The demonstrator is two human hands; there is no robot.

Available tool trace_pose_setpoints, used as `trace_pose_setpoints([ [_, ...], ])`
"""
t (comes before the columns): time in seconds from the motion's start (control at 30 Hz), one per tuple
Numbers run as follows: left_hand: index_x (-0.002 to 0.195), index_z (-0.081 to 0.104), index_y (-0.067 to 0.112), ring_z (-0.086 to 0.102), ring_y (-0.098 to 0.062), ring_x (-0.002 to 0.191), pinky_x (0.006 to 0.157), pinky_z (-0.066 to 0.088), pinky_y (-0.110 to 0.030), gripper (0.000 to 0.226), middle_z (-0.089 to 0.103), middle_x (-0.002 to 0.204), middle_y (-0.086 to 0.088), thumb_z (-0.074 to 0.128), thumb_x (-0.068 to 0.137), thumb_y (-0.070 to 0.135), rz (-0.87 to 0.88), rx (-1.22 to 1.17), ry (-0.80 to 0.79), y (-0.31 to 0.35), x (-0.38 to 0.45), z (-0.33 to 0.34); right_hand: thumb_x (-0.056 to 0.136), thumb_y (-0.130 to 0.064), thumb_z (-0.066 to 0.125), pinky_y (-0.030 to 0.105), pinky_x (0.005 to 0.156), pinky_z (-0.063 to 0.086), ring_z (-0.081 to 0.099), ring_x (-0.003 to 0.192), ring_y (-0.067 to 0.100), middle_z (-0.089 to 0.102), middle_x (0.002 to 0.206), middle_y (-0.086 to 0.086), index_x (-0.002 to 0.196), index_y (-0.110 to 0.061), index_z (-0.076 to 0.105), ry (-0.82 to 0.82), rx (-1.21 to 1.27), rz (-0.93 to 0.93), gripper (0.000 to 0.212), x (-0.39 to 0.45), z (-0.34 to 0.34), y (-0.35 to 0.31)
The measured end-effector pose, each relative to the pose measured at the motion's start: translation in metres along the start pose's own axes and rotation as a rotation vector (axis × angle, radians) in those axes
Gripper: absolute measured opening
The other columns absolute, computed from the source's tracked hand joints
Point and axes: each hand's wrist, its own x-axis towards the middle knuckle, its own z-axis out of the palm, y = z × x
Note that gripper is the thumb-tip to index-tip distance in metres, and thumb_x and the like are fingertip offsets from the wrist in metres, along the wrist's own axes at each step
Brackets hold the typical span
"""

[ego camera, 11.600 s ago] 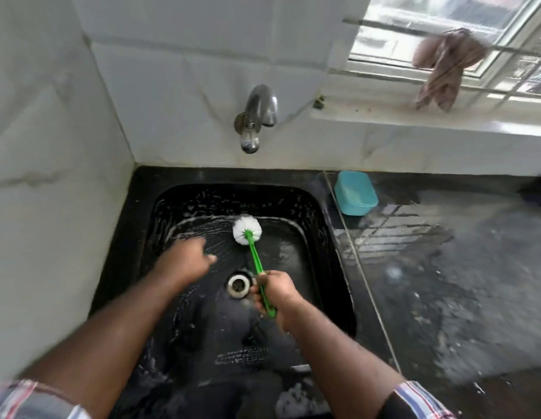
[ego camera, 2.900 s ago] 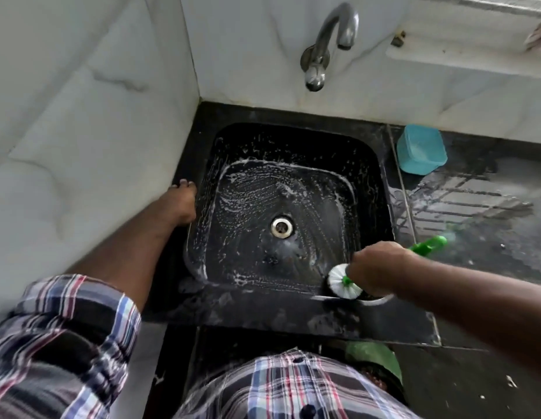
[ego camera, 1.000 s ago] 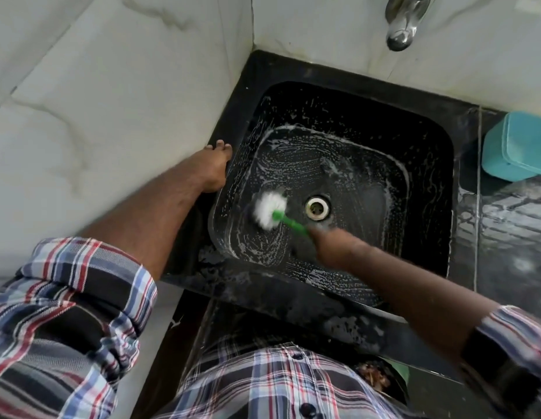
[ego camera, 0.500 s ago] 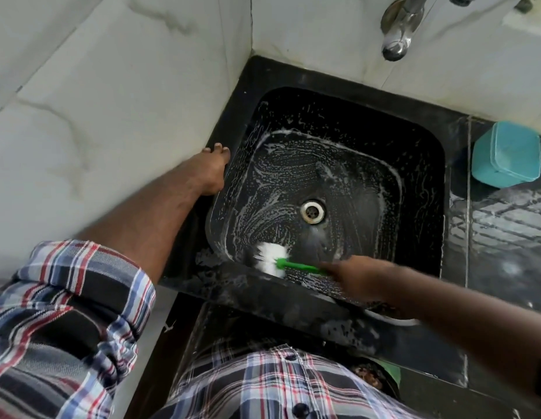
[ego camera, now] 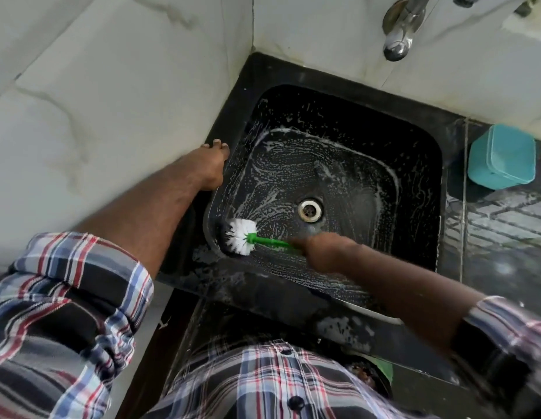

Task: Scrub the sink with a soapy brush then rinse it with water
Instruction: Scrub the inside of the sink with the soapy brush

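Head view, looking down: a person in a plaid shirt (ego camera: 263,382) leans over a black sink (ego camera: 414,140) streaked with soap suds; the right hand (ego camera: 320,249), at about 6 o'clock of the basin, is wrapped around the green handle of a brush (ego camera: 251,235), fingers curled tight on it; the white bristle head sits at 8 o'clock of the basin, against the near-left corner where floor meets wall; the left hand (ego camera: 210,167) rests flat on the rim at 9 o'clock, fingers straight and holding nothing; the drain (ego camera: 309,210) lies near the basin's centre, apart from the bristles; a tap (ego camera: 397,34) juts from the white wall at 1 o'clock; a teal box (ego camera: 503,155) stands on the wet counter (ego camera: 505,237) at 3 o'clock, just beside the sink.
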Motion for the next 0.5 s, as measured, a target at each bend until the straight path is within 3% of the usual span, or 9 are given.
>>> trace_pose_setpoints([
  [0.17, 0.158, 0.008, 0.015, 0.015, -0.030, 0.150, 0.120, 0.024, -0.044, 0.083, 0.002, 0.166, -0.006, 0.057, 0.092, 0.005, 0.004, 0.009, 0.015, -0.001, 0.003, 0.001, 0.093, -0.019, 0.038, 0.031, 0.082, 0.051, 0.066, 0.106, 0.026, 0.067, 0.120, 0.006, 0.139, -0.038, 0.045, -0.213, -0.258, 0.148, 0.050, -0.096, 0.008, 0.076],
  [0.27, 0.158, 0.010, 0.016, 0.018, -0.031, 0.150, 0.120, 0.025, -0.044, 0.081, 0.004, 0.165, -0.007, 0.057, 0.092, 0.007, 0.011, 0.021, 0.015, -0.002, 0.004, 0.001, 0.091, -0.018, 0.036, 0.032, 0.082, 0.055, 0.067, 0.104, 0.025, 0.067, 0.119, 0.006, 0.144, -0.043, 0.040, -0.095, -0.203, 0.366, 0.058, -0.101, 0.004, 0.097],
  [0.37, 0.158, 0.010, 0.015, 0.018, -0.032, 0.149, 0.120, 0.025, -0.044, 0.082, 0.003, 0.165, -0.008, 0.058, 0.092, 0.008, 0.019, 0.024, 0.010, -0.003, 0.001, 0.000, 0.091, -0.016, 0.038, 0.030, 0.063, 0.052, 0.062, 0.073, 0.022, 0.064, 0.094, 0.007, 0.148, -0.045, 0.028, 0.040, 0.004, 0.309, 0.065, -0.051, 0.015, 0.066],
  [0.5, 0.158, 0.009, 0.014, 0.019, -0.034, 0.149, 0.120, 0.026, -0.043, 0.083, 0.003, 0.165, -0.009, 0.060, 0.092, 0.010, 0.034, 0.035, 0.003, -0.001, -0.001, -0.002, 0.094, -0.016, 0.036, 0.028, 0.063, 0.044, 0.054, 0.071, 0.022, 0.063, 0.099, 0.011, 0.149, -0.045, 0.025, -0.028, 0.007, 0.209, 0.064, -0.058, 0.030, 0.052],
])
